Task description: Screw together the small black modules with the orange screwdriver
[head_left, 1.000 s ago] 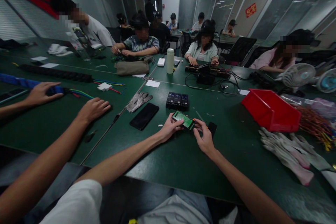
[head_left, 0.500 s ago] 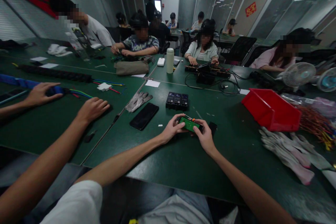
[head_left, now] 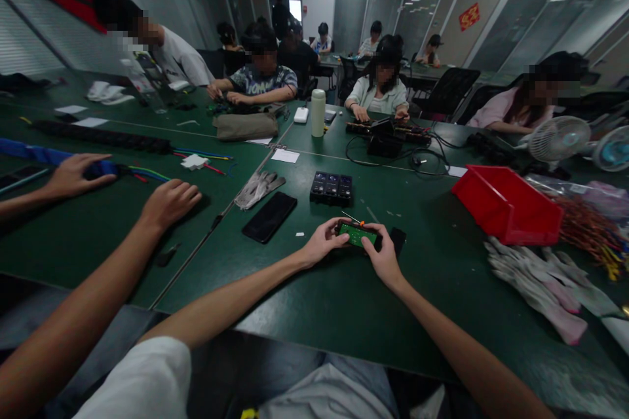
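Between both hands I hold a small green circuit board in a dark frame, its face turned up towards me. My left hand grips its left end, the thumb lying on the board. At the right end my right hand is closed round it, thumb on the green surface. Behind the board's upper edge shows a thin screwdriver with an orange part; which hand supports it is hidden. A flat black piece lies beside my right hand. Beyond my hands sits a black case with three sections.
Left of my hands lie a black phone and a grey glove. A red bin, wires and worn gloves are at the right. A co-worker's hands rest at the left. A bottle stands farther back.
The board has tilted slightly and come a little lower, showing more of its green face. My left fingers have shifted slightly down. Both hands keep their hold.
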Demonstrator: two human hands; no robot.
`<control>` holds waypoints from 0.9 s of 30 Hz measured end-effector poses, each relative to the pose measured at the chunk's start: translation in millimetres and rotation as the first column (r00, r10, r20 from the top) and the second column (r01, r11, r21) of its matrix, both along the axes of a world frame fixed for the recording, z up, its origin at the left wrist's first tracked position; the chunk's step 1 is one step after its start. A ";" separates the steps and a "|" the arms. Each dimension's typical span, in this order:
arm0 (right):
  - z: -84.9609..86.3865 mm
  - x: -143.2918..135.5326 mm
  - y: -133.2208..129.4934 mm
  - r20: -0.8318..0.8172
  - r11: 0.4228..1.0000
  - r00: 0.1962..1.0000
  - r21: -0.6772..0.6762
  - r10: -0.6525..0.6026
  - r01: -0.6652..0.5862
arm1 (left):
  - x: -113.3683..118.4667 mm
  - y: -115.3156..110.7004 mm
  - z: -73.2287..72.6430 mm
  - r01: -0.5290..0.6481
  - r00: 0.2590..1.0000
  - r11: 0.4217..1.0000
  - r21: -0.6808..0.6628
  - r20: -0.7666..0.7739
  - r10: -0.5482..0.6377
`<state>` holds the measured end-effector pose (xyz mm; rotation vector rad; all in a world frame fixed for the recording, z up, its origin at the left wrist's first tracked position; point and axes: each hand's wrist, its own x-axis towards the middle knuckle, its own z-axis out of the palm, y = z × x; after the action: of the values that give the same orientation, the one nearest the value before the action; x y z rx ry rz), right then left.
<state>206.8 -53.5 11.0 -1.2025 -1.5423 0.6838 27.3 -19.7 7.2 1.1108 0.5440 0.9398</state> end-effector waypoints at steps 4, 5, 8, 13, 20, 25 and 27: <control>0.9 0.5 -0.1 0.018 1.000 1.000 0.000 -0.009 0.009 | 0.2 -0.3 0.4 -0.008 1.000 1.000 0.012 -0.022 0.008; 1.1 0.7 -0.3 0.019 1.000 1.000 -0.003 -0.011 0.011 | 0.2 -0.5 0.5 -0.006 1.000 1.000 0.011 -0.030 0.007; 0.8 1.2 -0.9 0.019 1.000 1.000 -0.004 -0.016 0.016 | -0.1 -0.7 0.9 0.013 0.998 1.000 0.009 -0.059 -0.012; 0.0 1.3 -1.6 0.027 1.000 1.000 -0.015 0.000 0.000 | -1.4 -0.1 1.9 0.030 0.994 0.999 0.026 -0.108 -0.027; 0.9 1.4 -1.3 0.025 1.000 1.000 -0.010 0.001 -0.001 | -1.4 0.2 3.7 0.020 0.991 0.999 0.045 -0.133 -0.014; 0.1 1.6 -1.1 0.026 1.000 1.000 -0.017 -0.009 0.010 | -0.3 0.2 3.8 0.027 0.993 0.999 0.018 -0.116 -0.025; 0.3 1.5 -1.3 0.027 1.000 1.000 -0.020 -0.007 0.008 | -0.3 -0.1 3.9 0.023 0.993 1.000 0.019 -0.119 -0.021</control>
<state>208.3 -54.8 11.3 -1.2362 -1.5553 0.6824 27.1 -19.8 11.1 1.1940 0.6193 0.8656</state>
